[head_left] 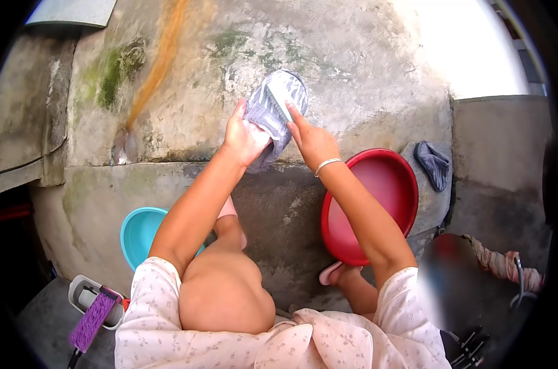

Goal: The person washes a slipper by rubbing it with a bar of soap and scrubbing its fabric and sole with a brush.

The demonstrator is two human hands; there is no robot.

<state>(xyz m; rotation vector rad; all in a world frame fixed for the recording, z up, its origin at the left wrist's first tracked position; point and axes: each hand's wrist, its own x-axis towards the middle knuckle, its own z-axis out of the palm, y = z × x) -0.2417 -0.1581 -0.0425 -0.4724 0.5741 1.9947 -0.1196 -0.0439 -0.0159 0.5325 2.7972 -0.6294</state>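
A grey slipper (260,115) is held up in front of me, its surface streaked with white suds. My left hand (244,139) grips it from the left and below, thumb up along the side and the other fingers hidden behind the fabric. A pale scrubbing brush (278,98) lies against the sudsy surface. My right hand (316,145) is closed on the brush's near end, with a bracelet at the wrist. To the right, a second grey slipper (433,165) rests on the stone ledge by the wall.
A red basin (404,184) stands under my right forearm, with cloudy liquid in it. At my left is a turquoise basin (137,237). A purple mop head (93,323) leans over a white-grey bucket (81,289) at lower left. A mossy concrete wall (187,104) rises ahead.
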